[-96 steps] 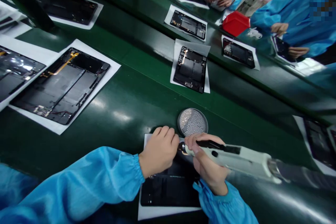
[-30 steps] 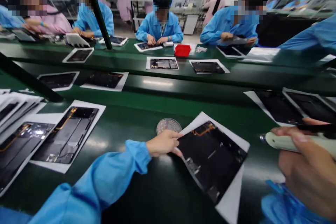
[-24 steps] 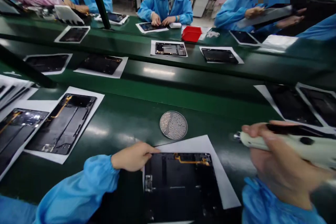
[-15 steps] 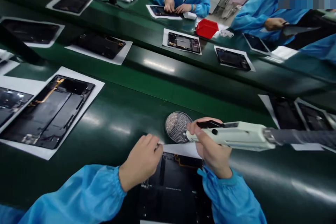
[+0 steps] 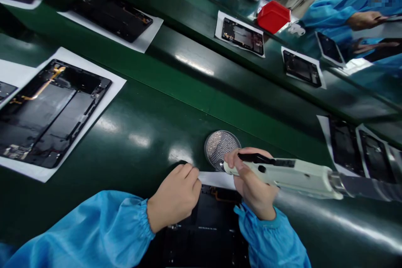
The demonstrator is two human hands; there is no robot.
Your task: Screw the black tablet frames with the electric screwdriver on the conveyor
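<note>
Screwdriver [image 5: 298,176] slants over the green table [image 5: 150,115], its tip at the near edge of a round dish [image 5: 230,145], with the right hand [image 5: 255,182] wrapped snugly around its pale front end. Fingers curled, the left hand [image 5: 177,194] covers the far left corner of a dark panel [image 5: 213,236] on a white sheet [image 5: 220,180]; whether those fingertips pinch anything cannot be told.

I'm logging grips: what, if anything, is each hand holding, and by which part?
The right hand holds the screwdriver by the front of its body. The left hand is curled, palm hidden; whether it holds anything cannot be told.
</note>
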